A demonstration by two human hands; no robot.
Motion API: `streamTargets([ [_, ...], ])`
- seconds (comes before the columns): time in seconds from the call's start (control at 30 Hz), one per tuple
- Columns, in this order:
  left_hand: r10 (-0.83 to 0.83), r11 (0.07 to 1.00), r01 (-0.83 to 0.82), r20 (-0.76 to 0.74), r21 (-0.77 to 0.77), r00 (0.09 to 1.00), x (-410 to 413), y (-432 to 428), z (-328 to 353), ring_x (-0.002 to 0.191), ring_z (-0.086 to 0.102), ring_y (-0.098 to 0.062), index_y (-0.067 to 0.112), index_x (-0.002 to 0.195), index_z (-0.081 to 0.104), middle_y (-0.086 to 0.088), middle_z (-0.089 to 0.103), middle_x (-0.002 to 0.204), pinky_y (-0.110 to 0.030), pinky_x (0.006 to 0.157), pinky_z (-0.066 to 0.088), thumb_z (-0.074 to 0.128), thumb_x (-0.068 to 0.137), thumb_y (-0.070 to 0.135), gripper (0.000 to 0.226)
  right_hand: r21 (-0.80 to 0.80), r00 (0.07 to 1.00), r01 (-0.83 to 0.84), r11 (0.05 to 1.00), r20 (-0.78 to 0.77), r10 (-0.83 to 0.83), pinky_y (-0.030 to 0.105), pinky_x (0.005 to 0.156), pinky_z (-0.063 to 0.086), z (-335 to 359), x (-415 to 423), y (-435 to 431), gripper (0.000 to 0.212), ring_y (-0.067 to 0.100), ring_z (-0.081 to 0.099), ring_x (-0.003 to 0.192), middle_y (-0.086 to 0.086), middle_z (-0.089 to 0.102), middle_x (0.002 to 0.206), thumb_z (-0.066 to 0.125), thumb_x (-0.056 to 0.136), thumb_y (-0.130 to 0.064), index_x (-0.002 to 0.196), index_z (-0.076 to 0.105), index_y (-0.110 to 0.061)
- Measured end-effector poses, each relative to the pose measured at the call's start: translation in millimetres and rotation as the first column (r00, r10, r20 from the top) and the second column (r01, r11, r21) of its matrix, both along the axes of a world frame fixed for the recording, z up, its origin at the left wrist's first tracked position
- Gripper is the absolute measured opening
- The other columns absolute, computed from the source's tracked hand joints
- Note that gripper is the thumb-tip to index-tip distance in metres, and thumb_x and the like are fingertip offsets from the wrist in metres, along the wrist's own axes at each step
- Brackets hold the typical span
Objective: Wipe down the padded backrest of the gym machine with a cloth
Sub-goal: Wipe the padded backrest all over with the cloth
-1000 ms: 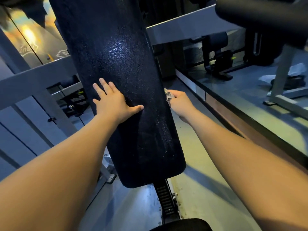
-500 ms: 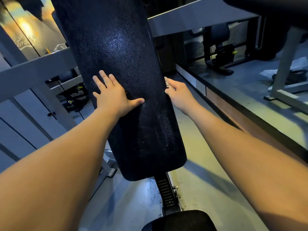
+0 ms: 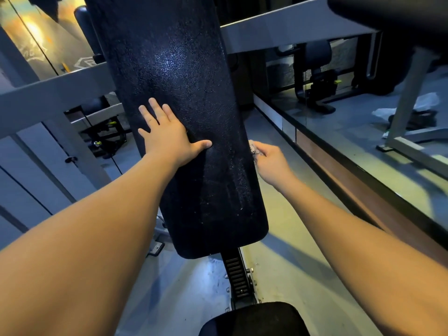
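Note:
The black padded backrest (image 3: 184, 98) rises at a slant through the middle of the view, its textured surface shiny with light streaks low down. My left hand (image 3: 167, 137) lies flat on the pad's left half, fingers spread and thumb stretched right. My right hand (image 3: 272, 162) is at the pad's right edge and pinches a small pale crumpled cloth (image 3: 253, 147) against that side; most of the cloth is hidden in my fingers.
Grey frame beams (image 3: 55, 93) cross behind the pad. A toothed adjustment rail (image 3: 236, 275) runs below it to the black seat pad (image 3: 254, 318). A raised platform edge (image 3: 351, 180) runs along the right, with other machines (image 3: 317, 76) behind. Another black pad (image 3: 388, 18) overhangs top right.
My right hand with the cloth has slid down the backrest's right edge after rising a little. My left hand stays flat on the pad.

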State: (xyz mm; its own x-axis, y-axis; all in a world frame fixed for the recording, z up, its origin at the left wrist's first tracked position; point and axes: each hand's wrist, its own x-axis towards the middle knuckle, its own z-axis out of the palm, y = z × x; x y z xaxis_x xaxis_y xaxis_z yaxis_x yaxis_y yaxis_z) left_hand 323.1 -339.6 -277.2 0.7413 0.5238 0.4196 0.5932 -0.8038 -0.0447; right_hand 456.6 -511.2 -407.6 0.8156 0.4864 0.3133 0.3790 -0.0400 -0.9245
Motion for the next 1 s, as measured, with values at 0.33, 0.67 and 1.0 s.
streamTargets([
  [0.33, -0.007, 1.0, 0.007, 0.019, 0.012, 1.0, -3, 3, -2, 0.15, -0.017, -0.048, 0.0, 0.158, -0.006, -0.023, -0.021, 0.164, -0.069, 0.116, 0.021, 0.052, 0.06, 0.097, 0.15, 0.074, 0.955, 0.276, 0.958, 0.09, -0.283, 0.015, 0.102, 0.033, 7, -47, 7, 0.055, 0.02, 0.05, 0.135, 0.003, 0.055, 0.147, 0.039, 0.104, 0.001, 0.154, 0.047, -0.021],
  [0.67, -0.021, 1.0, 0.021, 0.022, 0.014, 1.0, -6, 4, -1, 0.151, -0.018, -0.046, 0.002, 0.159, -0.007, -0.02, -0.022, 0.165, -0.068, 0.117, 0.021, 0.054, 0.061, 0.096, 0.148, 0.131, 0.781, 0.307, 0.943, 0.532, -0.328, 0.02, 0.098, 0.035, 51, -37, 27, 0.05, 0.02, 0.048, 0.111, 0.009, 0.052, 0.125, 0.046, 0.095, 0.006, 0.138, 0.061, -0.013],
  [1.0, -0.025, 0.999, 0.024, 0.037, 0.029, 0.999, -9, 8, -4, 0.151, -0.019, -0.043, 0.004, 0.159, -0.007, -0.017, -0.023, 0.165, -0.065, 0.119, 0.019, 0.052, 0.063, 0.096, 0.146, 0.067, 0.587, 0.435, 0.898, 0.735, -0.339, 0.033, 0.086, 0.039, 79, -16, 31, 0.054, 0.04, 0.046, 0.108, 0.021, 0.052, 0.123, 0.049, 0.085, 0.014, 0.131, 0.064, -0.008],
])
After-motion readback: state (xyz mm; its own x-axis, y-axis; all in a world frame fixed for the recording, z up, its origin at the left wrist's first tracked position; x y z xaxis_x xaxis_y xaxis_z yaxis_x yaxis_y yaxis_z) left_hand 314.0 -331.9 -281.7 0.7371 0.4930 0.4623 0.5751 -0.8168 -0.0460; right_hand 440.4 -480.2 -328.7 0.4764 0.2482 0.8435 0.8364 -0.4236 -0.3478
